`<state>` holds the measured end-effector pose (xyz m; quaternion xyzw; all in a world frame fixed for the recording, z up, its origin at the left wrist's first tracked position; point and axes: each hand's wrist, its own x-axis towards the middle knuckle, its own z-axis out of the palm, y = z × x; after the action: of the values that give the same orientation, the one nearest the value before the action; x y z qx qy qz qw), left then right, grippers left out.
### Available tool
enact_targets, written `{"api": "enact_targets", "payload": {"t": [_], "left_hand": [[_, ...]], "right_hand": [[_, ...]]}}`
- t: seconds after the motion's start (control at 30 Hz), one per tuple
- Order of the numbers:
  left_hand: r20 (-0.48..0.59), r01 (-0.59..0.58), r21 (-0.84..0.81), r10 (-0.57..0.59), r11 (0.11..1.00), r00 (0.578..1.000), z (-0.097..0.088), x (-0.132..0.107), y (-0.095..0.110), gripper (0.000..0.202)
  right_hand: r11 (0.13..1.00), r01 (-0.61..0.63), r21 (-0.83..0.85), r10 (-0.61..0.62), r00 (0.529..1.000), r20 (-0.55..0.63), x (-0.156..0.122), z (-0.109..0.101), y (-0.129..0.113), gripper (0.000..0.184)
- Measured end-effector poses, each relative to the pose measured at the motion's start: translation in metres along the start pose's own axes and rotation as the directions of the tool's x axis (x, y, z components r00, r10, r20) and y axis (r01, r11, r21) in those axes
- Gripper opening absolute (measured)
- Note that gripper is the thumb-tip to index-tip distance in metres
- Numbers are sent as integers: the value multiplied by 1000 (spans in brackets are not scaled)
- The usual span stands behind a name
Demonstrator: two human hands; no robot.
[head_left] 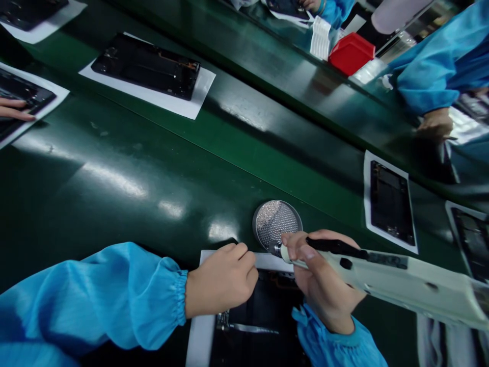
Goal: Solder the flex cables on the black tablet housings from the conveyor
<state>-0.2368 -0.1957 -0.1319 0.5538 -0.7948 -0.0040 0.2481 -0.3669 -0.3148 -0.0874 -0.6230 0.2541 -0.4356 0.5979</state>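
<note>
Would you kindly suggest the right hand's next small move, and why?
Perhaps dip the tip of the electric screwdriver in the right hand into the round dish: the tip appears at the dish's near edge, and small shiny pieces seem to lie inside. Whether it carries one is unclear.

A broad lane is offered across the green bench (183, 163), between the left hand (225, 278) and the far paper-backed device (148, 66). Between left hand and right hand (326, 293), a narrow gap is left, its far end blocked by the round dish (287, 220); rightward, passage is barred by the pale screwdriver (397, 283).
</note>
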Motion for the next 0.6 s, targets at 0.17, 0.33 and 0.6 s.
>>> {"api": "enact_targets", "payload": {"t": [0.17,0.33,0.6], "left_hand": [[24,-2,8,2,1000,1000,-1,0,0,19],[45,-8,9,7,1000,999,-2,0,-1,18],[58,-7,18,6,1000,998,0,-1,0,18]], "right_hand": [[1000,-3,12,3,1000,-9,1,2,-1,25],[1000,-17,11,17,1000,-4,0,2,0,24],[1000,27,-9,-27,999,-34,1,-1,-10,28]]}}
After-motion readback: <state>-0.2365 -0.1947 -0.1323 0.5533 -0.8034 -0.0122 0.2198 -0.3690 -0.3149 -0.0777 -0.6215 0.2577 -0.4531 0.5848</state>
